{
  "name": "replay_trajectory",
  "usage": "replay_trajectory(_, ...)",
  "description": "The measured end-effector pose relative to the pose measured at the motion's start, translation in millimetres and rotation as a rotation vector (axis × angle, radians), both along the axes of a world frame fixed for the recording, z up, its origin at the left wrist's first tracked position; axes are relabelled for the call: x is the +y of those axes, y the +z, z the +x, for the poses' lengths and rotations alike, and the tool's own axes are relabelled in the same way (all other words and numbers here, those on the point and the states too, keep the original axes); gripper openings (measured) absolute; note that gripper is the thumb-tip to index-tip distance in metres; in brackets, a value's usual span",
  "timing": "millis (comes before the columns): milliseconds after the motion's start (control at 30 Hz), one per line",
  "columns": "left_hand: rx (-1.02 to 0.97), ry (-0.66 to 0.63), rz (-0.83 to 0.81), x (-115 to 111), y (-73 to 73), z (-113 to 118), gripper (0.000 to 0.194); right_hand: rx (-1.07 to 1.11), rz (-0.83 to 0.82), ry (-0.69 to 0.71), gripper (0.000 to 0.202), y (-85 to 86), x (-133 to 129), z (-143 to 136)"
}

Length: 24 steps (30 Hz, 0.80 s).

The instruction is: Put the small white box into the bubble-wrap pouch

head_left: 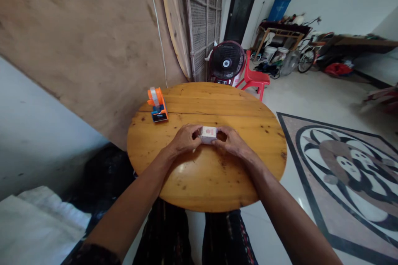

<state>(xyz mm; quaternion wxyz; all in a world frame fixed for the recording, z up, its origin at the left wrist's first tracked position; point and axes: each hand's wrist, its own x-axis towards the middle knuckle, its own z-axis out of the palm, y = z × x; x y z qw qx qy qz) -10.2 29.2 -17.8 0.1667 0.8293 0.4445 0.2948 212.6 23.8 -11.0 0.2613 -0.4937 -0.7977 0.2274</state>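
Observation:
A small whitish box with a reddish mark on its top is held at the middle of the round wooden table. My left hand grips its left end, thumb and fingers curled against it. At the opposite end my right hand pinches the box in the same way. Whether its underside touches the tabletop I cannot tell. An orange and blue tape dispenser with a roll of clear tape stands at the table's far left, apart from both hands.
Behind the table stand a black fan and a red plastic chair. A brown board leans along the left side. White sacking and dark bags lie at lower left. Patterned floor tiles spread to the right.

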Motion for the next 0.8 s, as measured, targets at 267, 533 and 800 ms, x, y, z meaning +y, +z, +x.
replay_trajectory(267,0.034,-0.05,0.008,-2.4,3.0,-0.4,0.03,0.098,0.006,0.079,0.037,0.7,1.2,6.1)
replay_trajectory(533,0.014,-0.047,0.011,-1.1,1.1,6.7,0.021,0.139,-0.034,0.111,0.033,-2.1,1.2,2.1)
replay_trajectory(800,0.01,0.062,-0.066,1.5,3.5,-9.5,0.035,0.204,-0.206,0.057,0.07,0.6,0.0,22.9)
